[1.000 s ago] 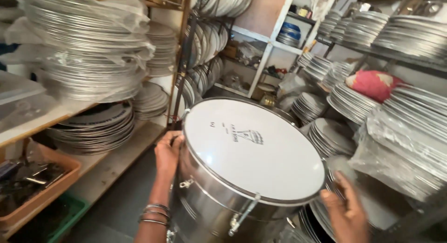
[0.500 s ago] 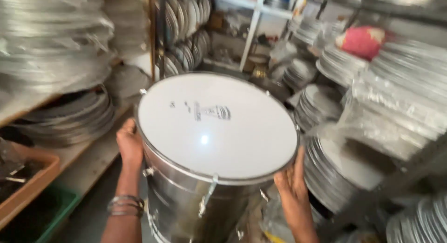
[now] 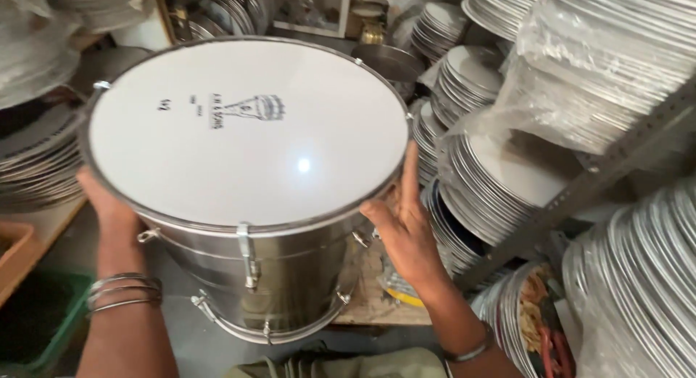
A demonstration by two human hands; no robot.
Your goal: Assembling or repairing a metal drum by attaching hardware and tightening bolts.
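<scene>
**Steel drum held up between two hands among stacked plates**

While both palms press in from opposite sides, the steel drum (image 3: 250, 182) hangs in the air in front of the person, its white head tilted up toward the camera. The left hand (image 3: 107, 204) cups the shell just under the rim, fingers hidden behind it. The right hand (image 3: 402, 229) lies flat against the other side, fingers spread, thumb up along the hoop. Neither hand closes around anything; the hold seems to come from squeezing inward, since the shell is too wide to grasp. Stacks of metal plates (image 3: 493, 168) crowd the shelves just beside it, some under plastic wrap (image 3: 602, 66). Bangles (image 3: 123, 291) ring the left wrist.
</scene>
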